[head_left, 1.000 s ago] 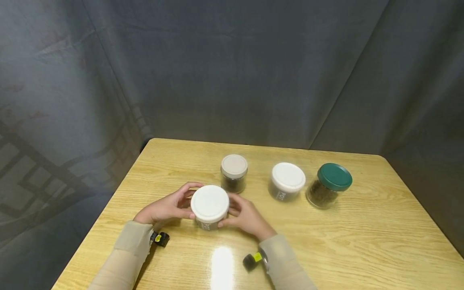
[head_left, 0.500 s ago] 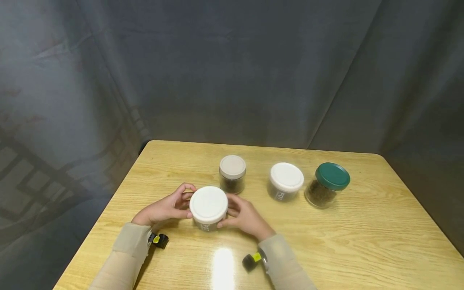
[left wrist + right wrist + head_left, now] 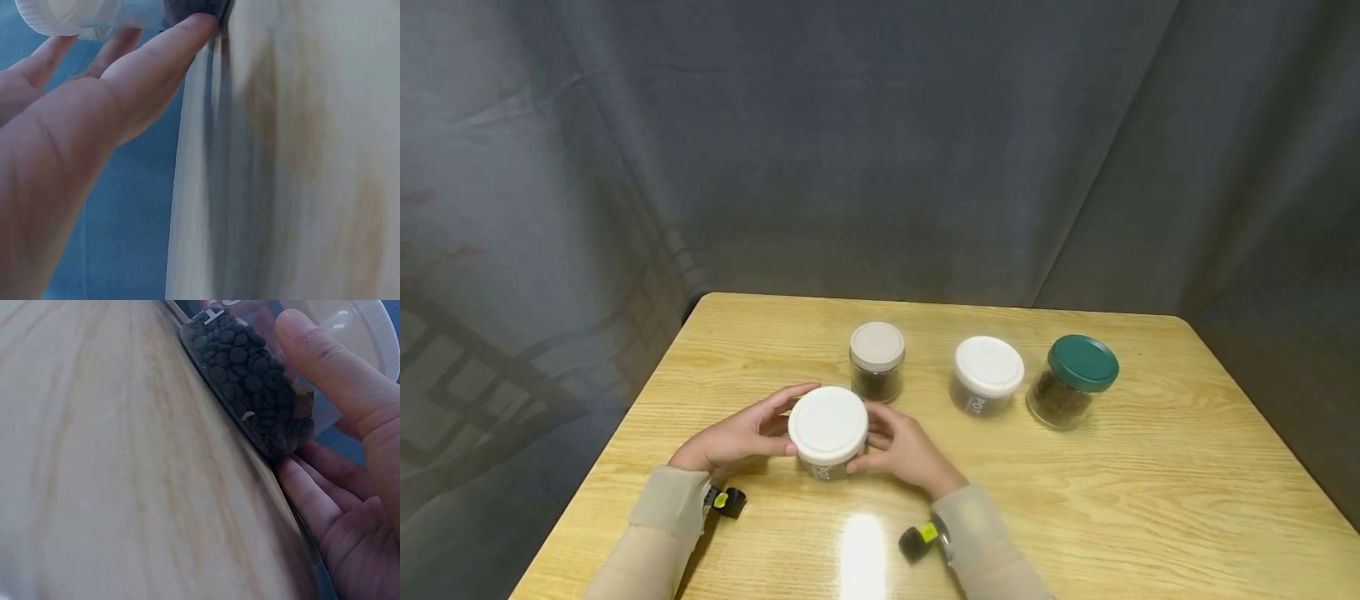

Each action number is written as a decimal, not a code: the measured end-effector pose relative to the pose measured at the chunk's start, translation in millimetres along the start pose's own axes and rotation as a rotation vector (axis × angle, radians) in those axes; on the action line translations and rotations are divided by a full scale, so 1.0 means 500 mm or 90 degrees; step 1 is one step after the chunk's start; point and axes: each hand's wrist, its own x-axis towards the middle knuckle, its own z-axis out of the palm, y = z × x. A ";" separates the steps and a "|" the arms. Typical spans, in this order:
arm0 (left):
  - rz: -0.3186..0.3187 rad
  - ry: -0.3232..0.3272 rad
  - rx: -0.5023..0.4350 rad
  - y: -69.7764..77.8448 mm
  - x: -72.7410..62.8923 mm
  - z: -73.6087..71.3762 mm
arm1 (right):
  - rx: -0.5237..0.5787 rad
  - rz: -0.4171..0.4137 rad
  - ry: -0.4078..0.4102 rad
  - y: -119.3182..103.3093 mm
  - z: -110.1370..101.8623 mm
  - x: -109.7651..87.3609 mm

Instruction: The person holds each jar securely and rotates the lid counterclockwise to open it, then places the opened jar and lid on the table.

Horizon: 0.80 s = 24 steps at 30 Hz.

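A clear jar (image 3: 250, 381) with a white lid (image 3: 828, 423) stands upright at the near middle of the table. Dark, round pellets and one brown chunk show through its wall in the right wrist view. My left hand (image 3: 741, 432) holds it from the left, with the thumb low on its side and the fingers reaching behind. From the right, my right hand (image 3: 910, 450) grips the same jar, its thumb on the front beside the printed letters and its fingers round the back. The lid hides some of the fingertips in the head view.
Behind the held jar stands a smaller jar (image 3: 877, 377) with a beige lid. Farther right are another white-lidded jar (image 3: 987, 375) and a green-lidded jar (image 3: 1063, 392) with dark contents. The wooden table (image 3: 1187, 467) ends at a grey curtain (image 3: 880, 167).
Everything on the table shifts slightly left in the head view. My left fingers move a little closer in behind the lid; the right hand keeps its hold on the jar.
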 end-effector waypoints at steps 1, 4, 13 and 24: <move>0.003 0.000 0.003 0.000 0.001 0.000 | 0.000 -0.002 0.000 0.001 0.000 0.000; 0.009 0.002 0.000 -0.001 0.002 -0.001 | -0.001 -0.006 0.001 0.002 0.000 -0.001; 0.006 -0.004 -0.045 -0.010 -0.004 -0.004 | -0.003 0.002 0.000 -0.001 0.000 -0.002; 0.005 -0.011 -0.066 -0.016 -0.010 -0.010 | -0.004 0.000 -0.002 -0.002 0.005 0.000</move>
